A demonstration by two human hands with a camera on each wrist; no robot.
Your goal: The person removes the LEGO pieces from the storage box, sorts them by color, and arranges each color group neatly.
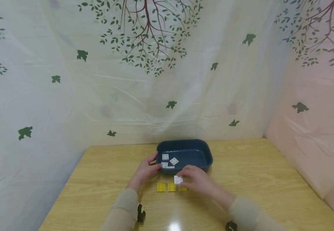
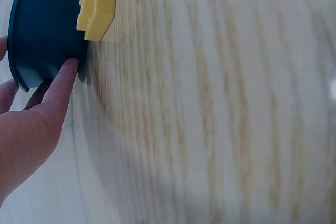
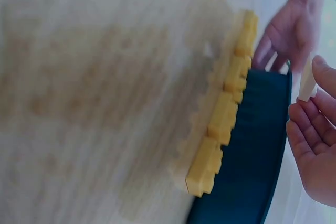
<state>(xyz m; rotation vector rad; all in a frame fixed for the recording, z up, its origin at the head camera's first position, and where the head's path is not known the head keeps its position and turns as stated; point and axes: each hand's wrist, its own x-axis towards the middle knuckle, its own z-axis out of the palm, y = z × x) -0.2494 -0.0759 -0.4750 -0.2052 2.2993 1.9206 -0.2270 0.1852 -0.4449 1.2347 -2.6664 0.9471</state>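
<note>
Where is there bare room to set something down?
Bare table: between the blue tray and right edge, and left of the left hand. The tray's right half looks bare. Crowded: its left half, with white bricks, and the strip between tray and yellow bricks, partly hidden by the right hand.

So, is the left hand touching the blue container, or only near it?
Touching. The left wrist view shows the left hand with its thumb tip against the blue container.

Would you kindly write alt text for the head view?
A right hand pinches a white brick near a row of yellow bricks, while the left hand holds a dark blue tray containing other white pieces on a wooden table.
</note>
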